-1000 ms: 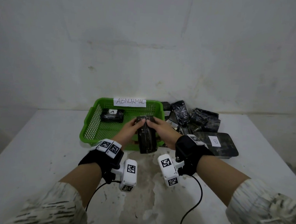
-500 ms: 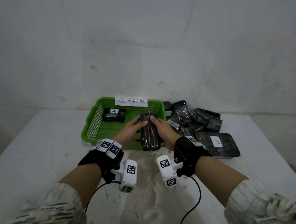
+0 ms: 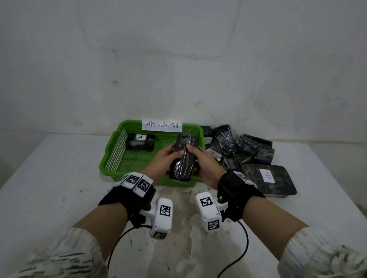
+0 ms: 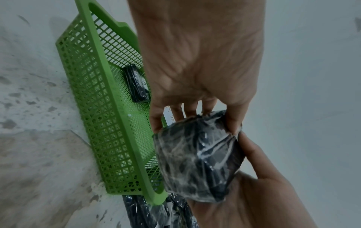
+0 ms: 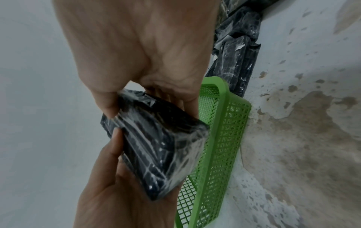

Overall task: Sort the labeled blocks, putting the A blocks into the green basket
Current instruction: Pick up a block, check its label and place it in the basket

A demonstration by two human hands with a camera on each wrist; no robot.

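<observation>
Both forearms wore pale sleeves (image 3: 68,254) with dark streaks, black wrist straps (image 3: 236,195) bearing square-patterned white tags, and white cameras (image 3: 162,217) trailing black cables (image 3: 232,261).

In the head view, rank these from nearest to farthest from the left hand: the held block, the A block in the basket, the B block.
1. Held block: gripped by the left hand.
2. A block: in the basket's far left corner.
3. B block: on the table, far right.
</observation>
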